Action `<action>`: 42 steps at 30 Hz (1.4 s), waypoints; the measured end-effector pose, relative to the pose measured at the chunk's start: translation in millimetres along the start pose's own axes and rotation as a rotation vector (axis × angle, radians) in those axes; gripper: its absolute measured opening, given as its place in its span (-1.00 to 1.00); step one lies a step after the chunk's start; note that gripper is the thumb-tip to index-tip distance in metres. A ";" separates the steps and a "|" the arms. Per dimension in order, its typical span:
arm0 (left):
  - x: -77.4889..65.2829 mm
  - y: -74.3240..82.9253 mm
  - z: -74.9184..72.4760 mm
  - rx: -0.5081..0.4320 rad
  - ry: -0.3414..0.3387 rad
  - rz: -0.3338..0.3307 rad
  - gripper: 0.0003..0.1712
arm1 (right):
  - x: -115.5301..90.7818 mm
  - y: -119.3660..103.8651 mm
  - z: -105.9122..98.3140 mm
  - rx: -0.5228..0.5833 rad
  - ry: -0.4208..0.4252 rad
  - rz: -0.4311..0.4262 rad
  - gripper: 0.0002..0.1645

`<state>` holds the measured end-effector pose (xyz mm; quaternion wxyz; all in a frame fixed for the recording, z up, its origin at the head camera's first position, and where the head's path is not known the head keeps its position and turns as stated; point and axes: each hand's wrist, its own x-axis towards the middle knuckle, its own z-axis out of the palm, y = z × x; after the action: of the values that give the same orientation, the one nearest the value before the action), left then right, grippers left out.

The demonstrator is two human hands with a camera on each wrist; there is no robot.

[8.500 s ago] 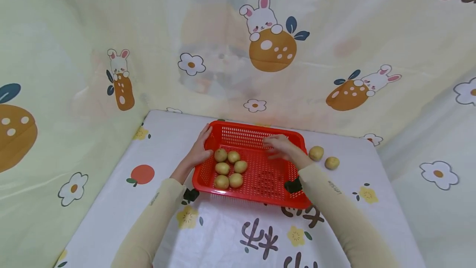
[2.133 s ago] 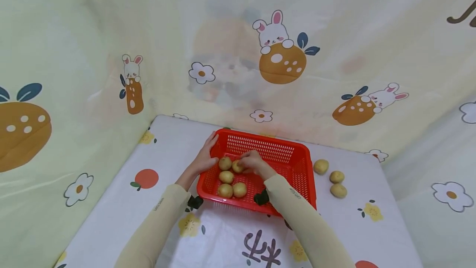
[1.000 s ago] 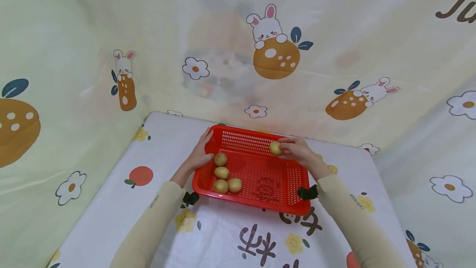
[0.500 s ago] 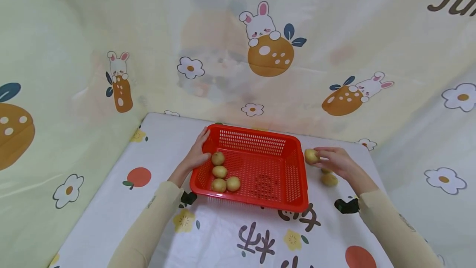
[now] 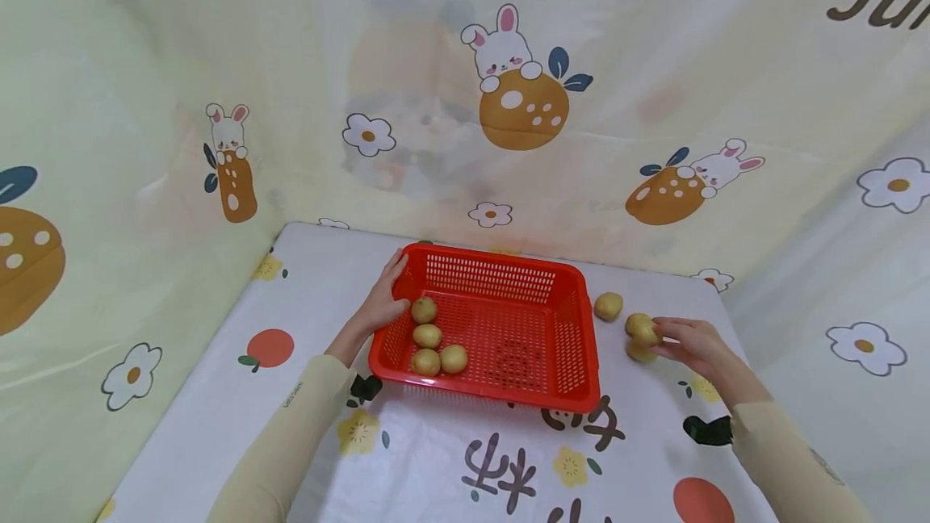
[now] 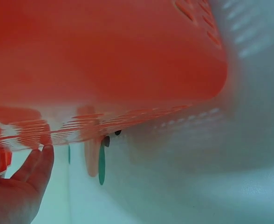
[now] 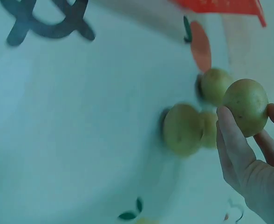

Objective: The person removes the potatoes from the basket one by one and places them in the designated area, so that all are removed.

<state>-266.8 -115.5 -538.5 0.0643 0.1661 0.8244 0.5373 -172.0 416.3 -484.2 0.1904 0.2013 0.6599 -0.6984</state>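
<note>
A red plastic basket (image 5: pixel 479 271) with slotted walls stands on the table. Against its left part lie several potatoes (image 5: pixel 427 336). My left hand (image 5: pixel 380 303) grips the basket's left rim, thumb on top and fingers along the outer wall; its fingertips also show beside the red wall (image 6: pixel 90 56) in the left wrist view. My right hand (image 5: pixel 693 341) pinches a potato (image 7: pixel 246 105) between thumb and fingers, just over the potatoes right of the basket. One of those, a potato (image 5: pixel 608 306), lies nearest the basket; two others (image 7: pixel 183 129) are partly hidden by the held one.
The tabletop (image 5: pixel 421 458) wears a white cloth printed with flowers, fruit and dark characters. Printed curtains (image 5: pixel 421 39) close in the back and sides. A dark wrist device (image 5: pixel 708 430) sits under the right sleeve.
My right hand took a potato from the basket, carried it rightward over the rim and now holds it over the outside potatoes. Earlier, another potato joined those outside. My left hand stays on the rim.
</note>
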 end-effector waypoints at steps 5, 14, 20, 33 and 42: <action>0.6 2.7 -2.8 0.008 0.007 -0.001 0.04 | -5.7 10.6 -15.9 -0.008 0.022 0.057 -0.33; 1.5 3.6 -5.6 -0.009 0.008 0.003 0.03 | -11.0 23.3 -28.0 0.024 0.028 0.064 -0.40; 1.4 1.3 -3.6 -0.015 0.012 -0.014 0.02 | -11.9 31.7 -37.1 0.015 0.063 0.064 -0.30; 0.3 0.2 -2.7 -0.022 0.002 0.019 0.01 | -7.7 50.5 -39.8 -0.095 0.135 0.069 -0.25; -3.0 -0.4 0.6 -0.038 -0.007 -0.013 0.03 | -10.3 50.3 -36.6 -0.231 0.132 0.034 -0.51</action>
<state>-264.0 -116.2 -539.4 0.0739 0.1613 0.8149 0.5518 -135.4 450.0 -523.0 0.1802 0.2345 0.7435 -0.5998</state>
